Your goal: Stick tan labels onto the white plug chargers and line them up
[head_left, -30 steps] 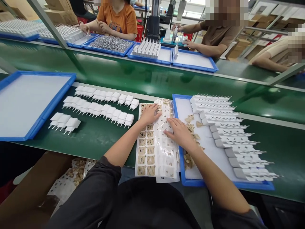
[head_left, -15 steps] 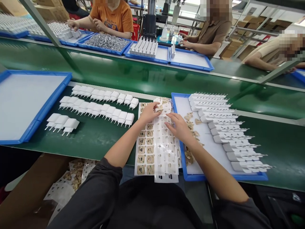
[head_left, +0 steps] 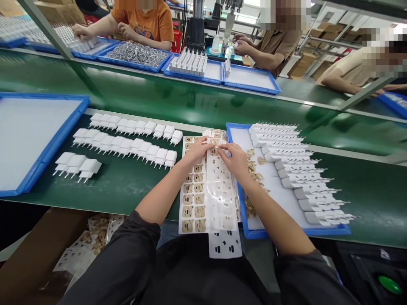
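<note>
In front of me lies a stack of white sticker sheets (head_left: pixel 193 212), with tan rounded stickers in rows. Over its right half lies a white translucent backing sheet (head_left: pixel 225 245) with small dark cut-outs, its lower end hanging past the table edge. My left hand (head_left: pixel 197 153) is closed in a pinch at this sheet's upper end. My right hand (head_left: pixel 235 161) pinches the same area from the right, fingertips close to the left ones. The fingers partly hide the spot between them, where a tan sticker shows.
White plug adapters (head_left: pixel 117 145) stand in rows on the green table (head_left: pixel 121 190). A blue-rimmed tray (head_left: pixel 260 233) at right holds more adapters (head_left: pixel 286 161) and loose tan stickers (head_left: pixel 252 169). Another tray (head_left: pixel 79 112) is at left. Co-workers sit beyond the green divider (head_left: pixel 143 93).
My fingers have closed and come together at the backing sheet's top. The sheet has slid toward me, its lower end now hanging further down. The view has shifted slightly.
</note>
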Demonstrator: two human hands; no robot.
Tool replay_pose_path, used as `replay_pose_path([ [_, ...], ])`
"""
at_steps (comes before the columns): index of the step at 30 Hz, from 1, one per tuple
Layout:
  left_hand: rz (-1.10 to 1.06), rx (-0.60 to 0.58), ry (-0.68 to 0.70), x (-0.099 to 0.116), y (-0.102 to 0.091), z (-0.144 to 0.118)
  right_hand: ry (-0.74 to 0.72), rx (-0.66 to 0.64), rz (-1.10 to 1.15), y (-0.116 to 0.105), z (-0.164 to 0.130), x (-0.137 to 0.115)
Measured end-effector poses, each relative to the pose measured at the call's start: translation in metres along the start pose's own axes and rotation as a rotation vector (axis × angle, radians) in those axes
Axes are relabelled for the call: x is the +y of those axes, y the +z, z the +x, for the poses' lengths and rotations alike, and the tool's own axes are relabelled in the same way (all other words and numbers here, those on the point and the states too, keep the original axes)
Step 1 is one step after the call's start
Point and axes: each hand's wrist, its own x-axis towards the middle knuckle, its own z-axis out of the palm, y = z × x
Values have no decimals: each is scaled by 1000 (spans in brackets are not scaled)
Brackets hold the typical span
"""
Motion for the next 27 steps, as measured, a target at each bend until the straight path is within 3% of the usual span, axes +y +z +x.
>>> replay_pose_path([
  [4, -90, 34, -67, -2, 2, 0, -12, 0, 19, 0, 0, 0],
  [8, 4, 73, -52, -7, 1, 2, -60, -26, 24, 3, 1, 1],
  [12, 186, 141, -36, -10, -8, 7, -252, -224, 53, -10, 4, -1],
  [15, 261, 157, -3, -13, -17, 11, -243, -399, 154, -37, 6, -4],
  [19, 737, 260, 243, -16, -20, 8, -79, -551, 215, -64, -3, -1],
  [22, 950, 307, 521, -13, -14, 2, -37, -586, 265, -64, -17, 5],
  [24, 955, 232, 646, -6, -4, 0, -34, -582, 292, -59, -24, 8],
  [27, 992, 3, 740, 7, 30, 8, -94, -668, 373, -59, -29, 8],
])
